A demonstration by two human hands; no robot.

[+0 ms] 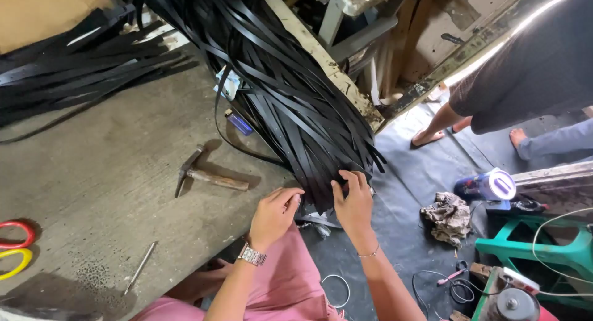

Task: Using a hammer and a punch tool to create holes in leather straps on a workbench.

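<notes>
Both hands are working at the hanging end of a thick bundle of long flat black rubber strips (pixel 290 105) that is lying across the grey concrete surface (pixel 111 173) and drooping over its edge. The left hand (pixel 275 213), wearing a metal wristwatch (pixel 252 255), is curling its fingers against the strip ends. The right hand (pixel 353 204) is pinching several strips. A wooden-handled hammer (pixel 207 176) is lying nearby on the surface.
</notes>
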